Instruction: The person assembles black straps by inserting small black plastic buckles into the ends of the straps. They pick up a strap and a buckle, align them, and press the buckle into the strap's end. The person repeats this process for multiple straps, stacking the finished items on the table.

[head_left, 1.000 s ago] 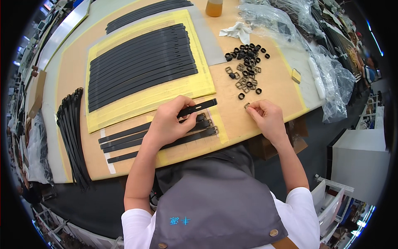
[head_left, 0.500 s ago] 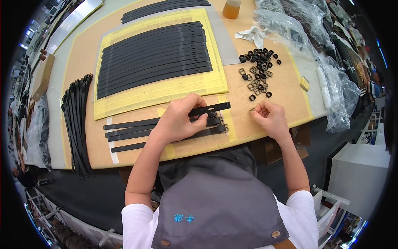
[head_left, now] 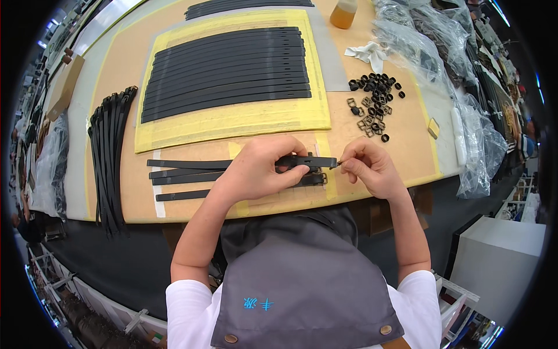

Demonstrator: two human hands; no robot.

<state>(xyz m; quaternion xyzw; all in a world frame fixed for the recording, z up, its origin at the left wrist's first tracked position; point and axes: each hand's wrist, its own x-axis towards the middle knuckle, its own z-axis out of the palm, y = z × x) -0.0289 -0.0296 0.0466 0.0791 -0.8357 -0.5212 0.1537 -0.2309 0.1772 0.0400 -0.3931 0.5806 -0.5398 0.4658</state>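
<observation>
The left hand pinches a black strap; the right hand, fingers curled, pinches a buckle beside it.

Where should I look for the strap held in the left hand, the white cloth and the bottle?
Held strap (head_left: 322,162): head view, near its right end.
White cloth (head_left: 370,53): head view, on its crumpled middle.
Bottle (head_left: 343,15): head view, on its amber body.

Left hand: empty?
No, the left hand grips a black strap between thumb and fingers, its end pointing toward the right hand.
</observation>
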